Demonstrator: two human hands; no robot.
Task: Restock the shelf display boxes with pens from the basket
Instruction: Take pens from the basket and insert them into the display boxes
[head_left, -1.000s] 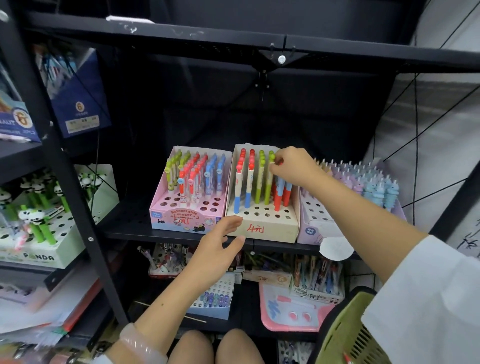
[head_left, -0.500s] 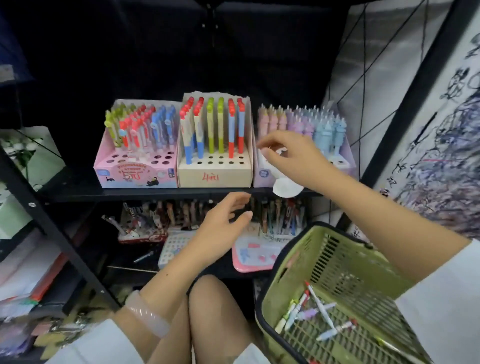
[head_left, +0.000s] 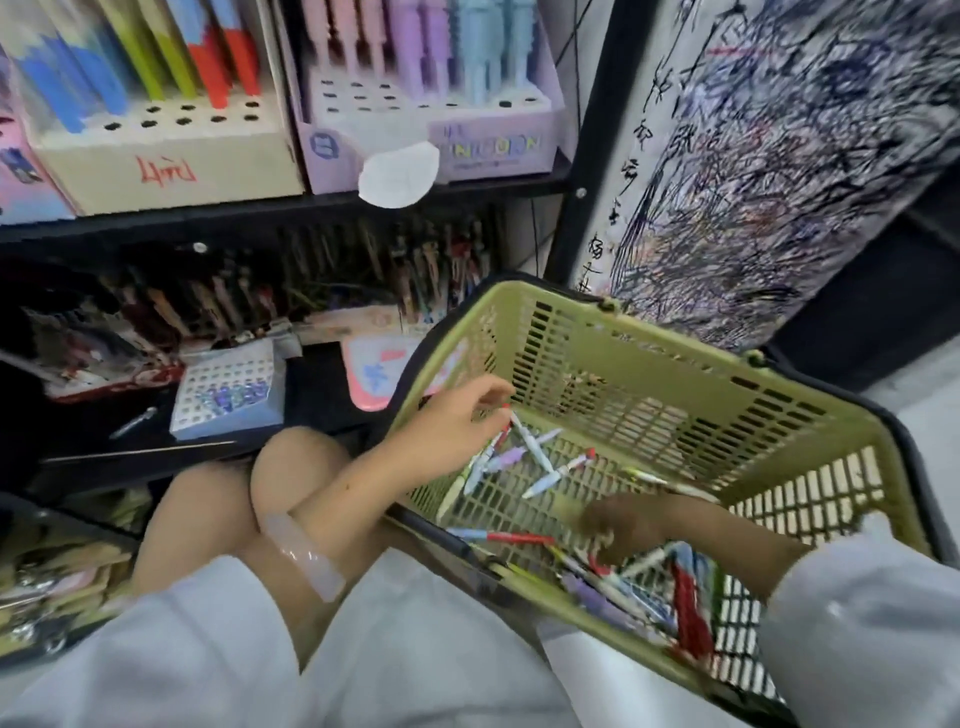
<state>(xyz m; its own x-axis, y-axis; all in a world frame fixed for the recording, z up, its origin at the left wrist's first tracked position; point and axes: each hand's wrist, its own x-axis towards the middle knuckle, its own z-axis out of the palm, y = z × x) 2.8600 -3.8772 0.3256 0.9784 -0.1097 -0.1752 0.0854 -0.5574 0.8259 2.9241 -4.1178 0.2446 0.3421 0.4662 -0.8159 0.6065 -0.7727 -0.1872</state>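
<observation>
The left hand (head_left: 457, 426) reaches over the rim of the green basket (head_left: 675, 384), its grip pinched on a white pen (head_left: 530, 441) with a red end, lifted at an angle above a small heap of pens (head_left: 519, 467) on the basket floor. The right hand (head_left: 623, 525) is low in the basket among more pens (head_left: 639, 577); it is dark and blurred, so whether its grip holds anything cannot be told. The basket sits beside the person's knees, just below a black shelf (head_left: 260, 213). On that shelf stand a beige box (head_left: 171, 166) and a lilac box (head_left: 467, 150), each with empty holes in front; their pens are cut off at the top. A scribbled white panel (head_left: 779, 156) stands right. The lower shelf's goods are dim and indistinct.
</observation>
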